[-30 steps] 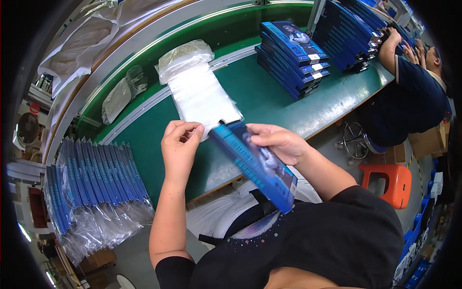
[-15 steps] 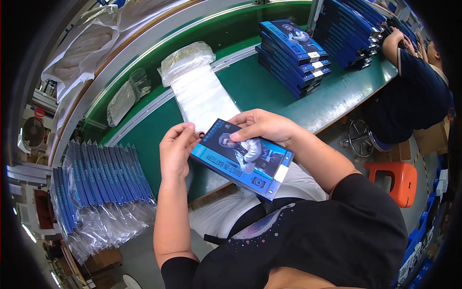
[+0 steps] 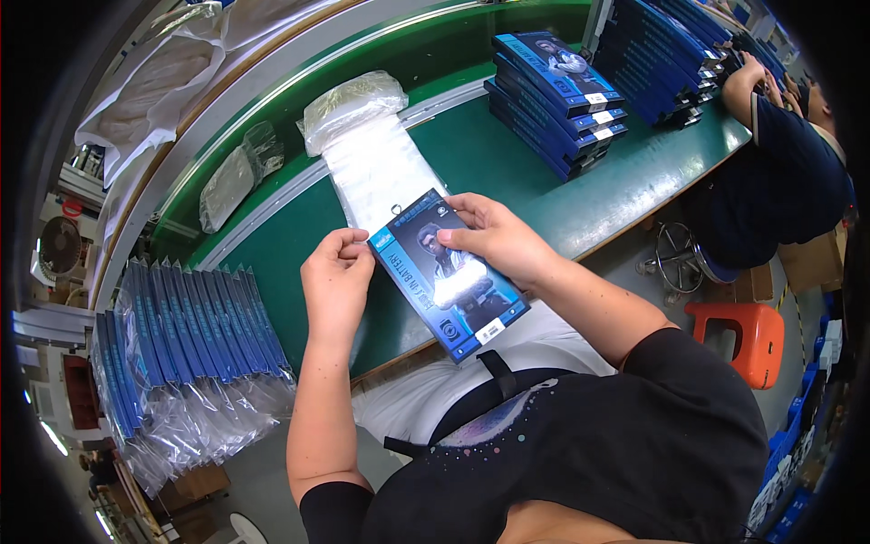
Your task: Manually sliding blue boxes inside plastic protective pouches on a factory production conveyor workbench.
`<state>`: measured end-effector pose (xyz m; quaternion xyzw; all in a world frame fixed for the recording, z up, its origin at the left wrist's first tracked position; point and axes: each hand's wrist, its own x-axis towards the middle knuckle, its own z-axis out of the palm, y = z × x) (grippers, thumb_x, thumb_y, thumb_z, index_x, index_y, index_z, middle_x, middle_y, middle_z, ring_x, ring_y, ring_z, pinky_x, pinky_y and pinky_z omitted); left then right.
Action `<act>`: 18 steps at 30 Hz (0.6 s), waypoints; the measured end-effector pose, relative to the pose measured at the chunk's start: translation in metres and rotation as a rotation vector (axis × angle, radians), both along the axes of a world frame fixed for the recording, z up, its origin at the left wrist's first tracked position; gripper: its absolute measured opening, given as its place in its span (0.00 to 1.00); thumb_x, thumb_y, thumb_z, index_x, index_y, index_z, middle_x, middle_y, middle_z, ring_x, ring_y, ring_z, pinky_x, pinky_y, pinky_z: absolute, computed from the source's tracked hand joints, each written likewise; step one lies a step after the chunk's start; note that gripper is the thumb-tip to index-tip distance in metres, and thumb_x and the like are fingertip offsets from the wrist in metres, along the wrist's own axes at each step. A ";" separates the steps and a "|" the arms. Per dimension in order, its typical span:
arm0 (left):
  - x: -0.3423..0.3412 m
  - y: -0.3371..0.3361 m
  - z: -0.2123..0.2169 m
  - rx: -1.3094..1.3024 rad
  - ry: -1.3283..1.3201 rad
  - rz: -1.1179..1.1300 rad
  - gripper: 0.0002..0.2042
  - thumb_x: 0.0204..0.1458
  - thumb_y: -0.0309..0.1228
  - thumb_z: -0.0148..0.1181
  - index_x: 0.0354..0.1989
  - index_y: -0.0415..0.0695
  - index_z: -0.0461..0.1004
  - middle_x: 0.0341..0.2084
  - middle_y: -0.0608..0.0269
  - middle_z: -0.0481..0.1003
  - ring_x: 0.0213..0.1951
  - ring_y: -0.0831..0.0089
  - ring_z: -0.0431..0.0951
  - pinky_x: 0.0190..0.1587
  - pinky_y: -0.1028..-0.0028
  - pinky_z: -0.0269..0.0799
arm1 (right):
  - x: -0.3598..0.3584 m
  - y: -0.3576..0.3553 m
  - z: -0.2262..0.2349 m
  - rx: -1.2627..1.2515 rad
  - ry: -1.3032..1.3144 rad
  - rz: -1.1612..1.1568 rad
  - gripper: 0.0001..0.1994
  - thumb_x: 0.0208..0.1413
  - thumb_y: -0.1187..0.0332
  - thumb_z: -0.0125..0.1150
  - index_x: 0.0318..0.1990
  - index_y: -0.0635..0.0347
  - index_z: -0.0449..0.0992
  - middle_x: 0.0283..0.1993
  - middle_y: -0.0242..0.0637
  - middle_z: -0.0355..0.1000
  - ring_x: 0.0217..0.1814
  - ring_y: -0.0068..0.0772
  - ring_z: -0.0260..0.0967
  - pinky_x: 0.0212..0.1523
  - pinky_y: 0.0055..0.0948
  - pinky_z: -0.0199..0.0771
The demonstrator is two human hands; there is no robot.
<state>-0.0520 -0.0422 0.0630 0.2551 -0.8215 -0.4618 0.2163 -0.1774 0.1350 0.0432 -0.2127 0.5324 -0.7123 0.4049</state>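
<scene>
My right hand (image 3: 497,240) grips a flat blue-and-black box (image 3: 449,276) by its upper right edge, thumb on the printed front. The box is tilted above the near edge of the table, with a white label at its lower end. A small dark loop (image 3: 396,209) shows at its upper edge. My left hand (image 3: 340,265) is closed at the box's upper left corner, thumb and forefinger together; whatever is between them cannot be made out. Beyond the box, a stack of clear plastic bags (image 3: 376,168) lies on the green table (image 3: 471,150).
Several bagged blue boxes (image 3: 195,322) stand in a row at the left. Piled boxes (image 3: 557,104) are at the far right, with more stacks (image 3: 657,59) behind. A co-worker (image 3: 779,163) sits at the right near an orange stool (image 3: 739,344). A crumpled clear bag (image 3: 240,177) lies far left.
The box has turned more upright, and its front now faces me more. Its lower end has swung left. My left fingers have curled in a little; my right hand still grips it.
</scene>
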 end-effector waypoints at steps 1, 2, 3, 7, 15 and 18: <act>-0.001 0.005 0.001 -0.008 0.033 0.015 0.09 0.49 0.18 0.56 0.39 0.34 0.76 0.24 0.62 0.76 0.27 0.82 0.73 0.31 0.80 0.71 | 0.004 -0.001 -0.005 0.003 0.094 -0.045 0.25 0.56 0.75 0.59 0.59 0.76 0.58 0.50 0.47 0.70 0.45 0.28 0.73 0.46 0.24 0.75; -0.001 0.009 0.000 -0.017 0.067 0.030 0.08 0.49 0.18 0.55 0.38 0.33 0.75 0.24 0.62 0.76 0.26 0.82 0.73 0.31 0.79 0.71 | 0.008 -0.002 -0.008 0.005 0.188 -0.091 0.25 0.56 0.75 0.58 0.59 0.75 0.59 0.50 0.47 0.70 0.45 0.28 0.72 0.46 0.24 0.75; -0.001 0.011 -0.002 -0.078 0.080 0.038 0.07 0.49 0.18 0.55 0.37 0.35 0.75 0.25 0.59 0.76 0.26 0.76 0.75 0.31 0.75 0.72 | 0.010 -0.003 -0.009 0.051 0.262 -0.117 0.24 0.56 0.75 0.58 0.58 0.75 0.60 0.50 0.47 0.69 0.46 0.27 0.71 0.45 0.23 0.74; 0.008 0.023 -0.012 -0.618 0.240 -0.052 0.08 0.48 0.16 0.55 0.36 0.39 0.73 0.30 0.53 0.74 0.31 0.57 0.76 0.34 0.66 0.72 | 0.009 -0.006 0.002 0.050 -0.044 -0.116 0.15 0.55 0.75 0.61 0.46 0.72 0.65 0.42 0.45 0.72 0.41 0.26 0.73 0.40 0.23 0.76; 0.017 0.023 -0.008 0.517 0.345 0.020 0.18 0.57 0.26 0.57 0.54 0.33 0.65 0.37 0.59 0.76 0.37 0.71 0.78 0.42 0.69 0.76 | 0.013 -0.003 0.006 -0.146 -0.203 -0.173 0.14 0.50 0.70 0.69 0.23 0.59 0.67 0.25 0.33 0.72 0.25 0.17 0.68 0.25 0.18 0.71; 0.007 0.029 -0.010 1.057 0.492 -0.009 0.17 0.57 0.31 0.58 0.52 0.34 0.69 0.40 0.58 0.77 0.40 0.70 0.79 0.45 0.70 0.76 | 0.017 -0.005 0.004 0.031 0.171 -0.041 0.16 0.50 0.66 0.70 0.19 0.57 0.67 0.21 0.27 0.69 0.23 0.12 0.63 0.21 0.15 0.62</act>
